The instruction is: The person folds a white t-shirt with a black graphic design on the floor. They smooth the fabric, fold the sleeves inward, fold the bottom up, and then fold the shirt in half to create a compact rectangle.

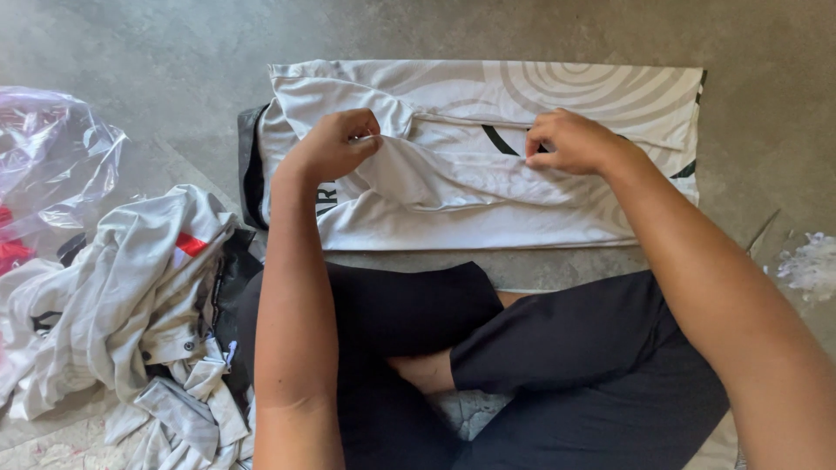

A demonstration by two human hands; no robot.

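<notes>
A white sports shirt (470, 96) with a grey swirl pattern and black trim lies spread flat on the concrete floor in front of my crossed legs. My left hand (335, 144) pinches a fold of the shirt's fabric near its left side. My right hand (566, 142) pinches the same folded edge further right, near the shirt's middle. Between the two hands the fabric is lifted into a loose crease.
A heap of crumpled white shirts (131, 296) with red and black details lies at my left. A clear plastic bag (48, 165) with something red inside sits at the far left. A white smear (810, 261) marks the floor at right.
</notes>
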